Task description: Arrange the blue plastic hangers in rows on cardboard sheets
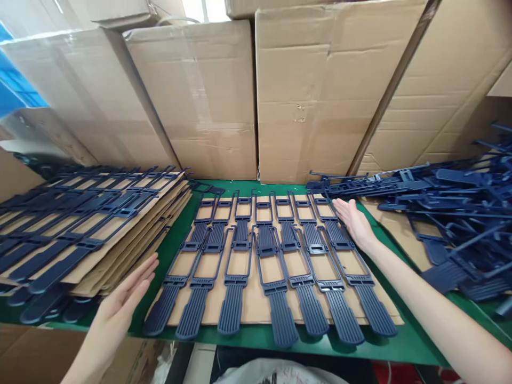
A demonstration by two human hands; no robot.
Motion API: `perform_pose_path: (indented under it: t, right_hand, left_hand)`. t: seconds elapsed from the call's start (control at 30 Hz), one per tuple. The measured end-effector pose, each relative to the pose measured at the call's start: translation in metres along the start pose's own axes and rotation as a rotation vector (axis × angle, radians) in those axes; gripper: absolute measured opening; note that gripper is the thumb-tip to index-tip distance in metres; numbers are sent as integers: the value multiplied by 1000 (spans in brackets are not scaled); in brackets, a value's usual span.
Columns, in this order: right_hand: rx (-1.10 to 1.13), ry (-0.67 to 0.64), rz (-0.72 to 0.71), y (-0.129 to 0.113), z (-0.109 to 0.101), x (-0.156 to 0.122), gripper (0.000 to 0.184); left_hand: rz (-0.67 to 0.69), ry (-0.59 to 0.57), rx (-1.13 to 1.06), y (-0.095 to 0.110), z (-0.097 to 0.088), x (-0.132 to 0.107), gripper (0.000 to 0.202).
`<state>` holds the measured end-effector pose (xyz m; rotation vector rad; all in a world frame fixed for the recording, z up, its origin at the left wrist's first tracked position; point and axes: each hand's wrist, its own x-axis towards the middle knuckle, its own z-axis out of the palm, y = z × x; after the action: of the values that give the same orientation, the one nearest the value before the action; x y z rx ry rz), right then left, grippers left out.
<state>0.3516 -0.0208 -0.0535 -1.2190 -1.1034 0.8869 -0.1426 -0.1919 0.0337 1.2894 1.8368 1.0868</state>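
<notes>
Several dark blue plastic parts (266,256) with ribbed handle ends lie side by side on a cardboard sheet (248,298) on the green table (280,338). My left hand (122,298) is open, fingers straight, hovering at the sheet's left edge beside the leftmost part. My right hand (354,221) is open and flat, resting against the rightmost parts near the sheet's far right corner. Neither hand holds anything.
At the left a stack of cardboard sheets (120,240) carries more blue parts in layers. A loose heap of the same parts (452,213) lies at the right. Tall cardboard boxes (312,90) wall off the back. A white bag (276,370) sits below the table's front edge.
</notes>
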Motion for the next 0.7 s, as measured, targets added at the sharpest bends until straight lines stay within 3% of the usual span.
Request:
perform_pose_path:
  t: [0.33,0.57,0.63,0.7]
  right_hand:
    - [-64,22,-37,-7,13,0,86]
    - [-195,-77,-54,-10,15,-1,80]
    - [-156,-56,-43,-12,14,-1,78]
    - [-111,4,-24,-15,9,-3,72]
  left_hand:
    - [36,3,74,0,12,12,36]
    - [48,25,42,-6,17,16,43]
    - [64,13,61,-7,16,17,45]
    - [150,84,231,-8,13,19,44]
